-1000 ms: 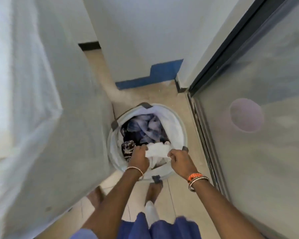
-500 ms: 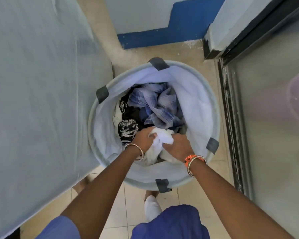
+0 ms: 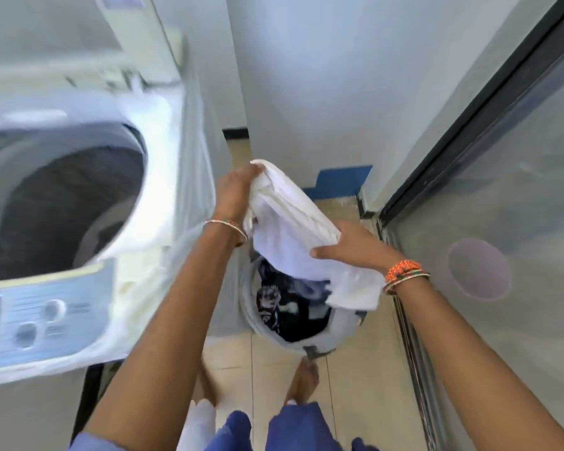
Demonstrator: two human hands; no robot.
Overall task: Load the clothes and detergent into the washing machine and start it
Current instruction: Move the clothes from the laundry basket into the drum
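Right hand [image 3: 349,245]: thumb and fingers closed on lower edge of white garment [image 3: 293,229].
Left hand [image 3: 235,196]: fingers curled round its upper corner.
Garment: held in the air above laundry basket [image 3: 342,333], which holds dark clothes.
Washing machine [image 3: 79,222]: to the left, tub open.
Advised: carry leftward with both grips kept, lift hanging tail clear of the rim, release over the tub centre.

Brightness: bright, even daylight, cool bluish cast.
Shadows: soft and faint; darkest inside the washing machine [image 3: 62,203] drum.
Glare: white garment [image 3: 293,229] nearly blown out; hazy reflections on the glass door [image 3: 502,206].
Blur: motion smear across the washing machine and its control panel [image 3: 30,323]; laundry basket [image 3: 293,307] soft.
Distortion: wide-angle bending of door frame and walls toward the edges.
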